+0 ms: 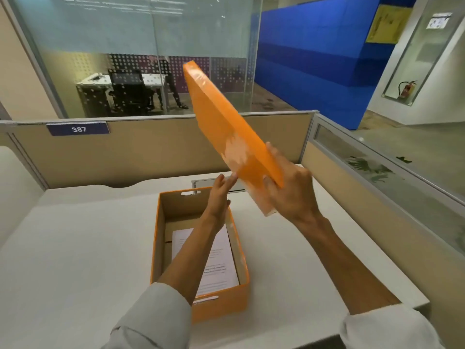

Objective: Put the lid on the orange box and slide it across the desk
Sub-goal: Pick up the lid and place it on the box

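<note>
An open orange box [161, 248] stands in the middle of the white desk, long side running away from me, with printed papers [221, 270] lying inside. The orange lid [221, 122] is held up in the air above and behind the box, tilted steeply on edge. My right hand [292, 190] grips the lid's near lower corner. My left hand [221, 195] reaches over the box with fingers spread, its fingertips touching the lid's lower edge.
The white desk [75, 248] is walled by beige partitions at the back [151, 147] and on the right [352, 187]. A grey cable hatch [201, 183] sits in the desk just behind the box. Glass walls rise beyond.
</note>
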